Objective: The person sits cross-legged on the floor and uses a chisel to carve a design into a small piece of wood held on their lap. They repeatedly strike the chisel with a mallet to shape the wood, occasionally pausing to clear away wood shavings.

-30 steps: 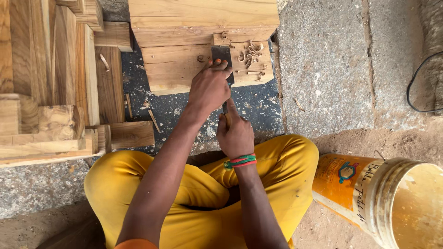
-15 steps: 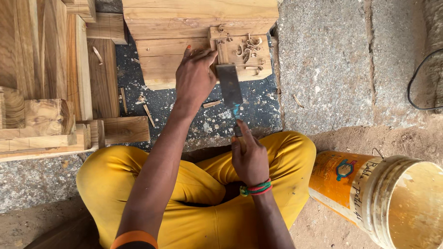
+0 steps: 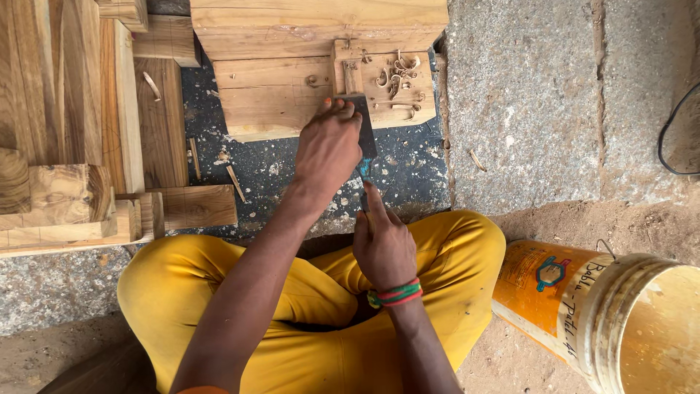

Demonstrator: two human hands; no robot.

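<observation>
Both hands share one tool. Left hand [image 3: 328, 149] lies fingers-down over the wide steel blade of the chisel [image 3: 363, 138], pressing it flat near its cutting end; right hand [image 3: 383, 248] is closed round the handle, forefinger stretched up along the shank.

Position: blade tip rests on the near edge of the pale wooden block [image 3: 306, 95], just below a notch cut into it [image 3: 350, 73]. Curled shavings [image 3: 399, 73] lie on the block's right end.

Handling, judged: chisel is stiff, fairly heavy for its length, sharp at the far edge; hold by handle and blade flat, never the edge. Block looks dense and rigid, sitting on the dark chip-strewn floor [image 3: 277, 168], unlikely to shift.

Nearby: stacked planks [image 3: 65, 109] at left, orange bucket [image 3: 583, 306] at right.
</observation>
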